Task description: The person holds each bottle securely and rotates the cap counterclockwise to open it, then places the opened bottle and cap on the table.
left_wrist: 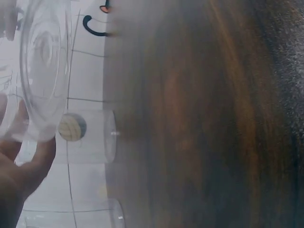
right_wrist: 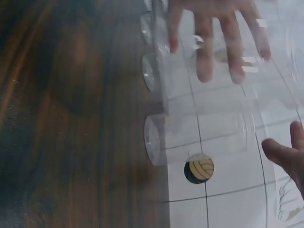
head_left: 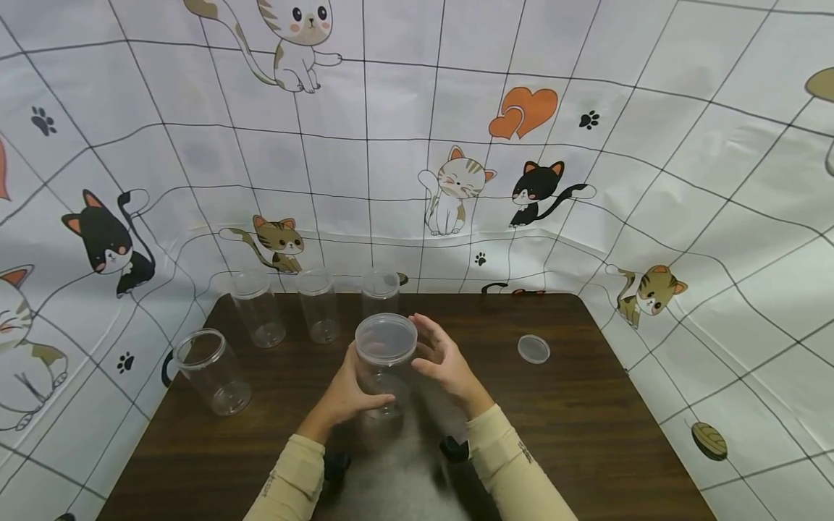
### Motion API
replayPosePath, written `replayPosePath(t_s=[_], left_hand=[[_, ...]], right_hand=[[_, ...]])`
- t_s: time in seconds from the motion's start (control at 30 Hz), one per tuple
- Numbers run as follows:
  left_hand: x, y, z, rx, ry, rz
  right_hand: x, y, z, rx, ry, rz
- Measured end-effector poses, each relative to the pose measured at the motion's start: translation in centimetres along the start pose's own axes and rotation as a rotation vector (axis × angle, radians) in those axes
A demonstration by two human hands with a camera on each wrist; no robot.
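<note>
A clear plastic jar (head_left: 386, 373) with a frosted lid (head_left: 387, 338) on top is held upright over the middle of the table. My left hand (head_left: 348, 391) grips it from the left side, thumb across the front; its fingers show through the clear wall in the right wrist view. On the other side, my right hand (head_left: 449, 364) is beside the lid's rim with thumb and fingers spread. In the right wrist view, the right fingertips (right_wrist: 273, 148) are apart from the jar wall. The jar's round base (left_wrist: 45, 57) appears above the table in the left wrist view.
Three clear jars (head_left: 259, 311), (head_left: 319, 307), (head_left: 381, 293) stand along the table's back left edge. A jar without a lid (head_left: 215, 373) stands at left. One loose round lid (head_left: 533, 349) lies on the dark wooden table (head_left: 586, 434) at right. Cat-patterned cloth (head_left: 404, 166) surrounds it.
</note>
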State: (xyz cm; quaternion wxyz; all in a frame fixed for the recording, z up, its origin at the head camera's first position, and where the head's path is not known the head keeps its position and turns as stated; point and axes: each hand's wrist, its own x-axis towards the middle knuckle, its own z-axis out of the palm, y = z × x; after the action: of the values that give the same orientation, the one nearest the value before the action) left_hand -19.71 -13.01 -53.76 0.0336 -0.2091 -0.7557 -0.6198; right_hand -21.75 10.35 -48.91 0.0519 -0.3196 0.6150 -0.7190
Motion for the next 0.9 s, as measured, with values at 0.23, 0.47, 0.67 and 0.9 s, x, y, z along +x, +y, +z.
replayPosePath(t_s=[0.23,0.47,0.67,0.9], left_hand=[[-0.1,-0.1,0.1,0.015,-0.007,-0.014],[-0.2,0.7,0.2,-0.022,-0.110,-0.018],[-0.2,1.5,0.1,-0.109,-0.259,-0.033],[-0.1,1.2,0.2,-0.134,-0.213,0.014]], right_hand=[[0.1,0.1,1.6,-0.217,0.070,0.018],[0.4,-0.7,0.5,-0.014,-0.092,0.051],[0.7,-0.4,-1.5,0.171,-0.303,0.063],[0.9,0.2,-1.8,0.277,-0.317,0.067]])
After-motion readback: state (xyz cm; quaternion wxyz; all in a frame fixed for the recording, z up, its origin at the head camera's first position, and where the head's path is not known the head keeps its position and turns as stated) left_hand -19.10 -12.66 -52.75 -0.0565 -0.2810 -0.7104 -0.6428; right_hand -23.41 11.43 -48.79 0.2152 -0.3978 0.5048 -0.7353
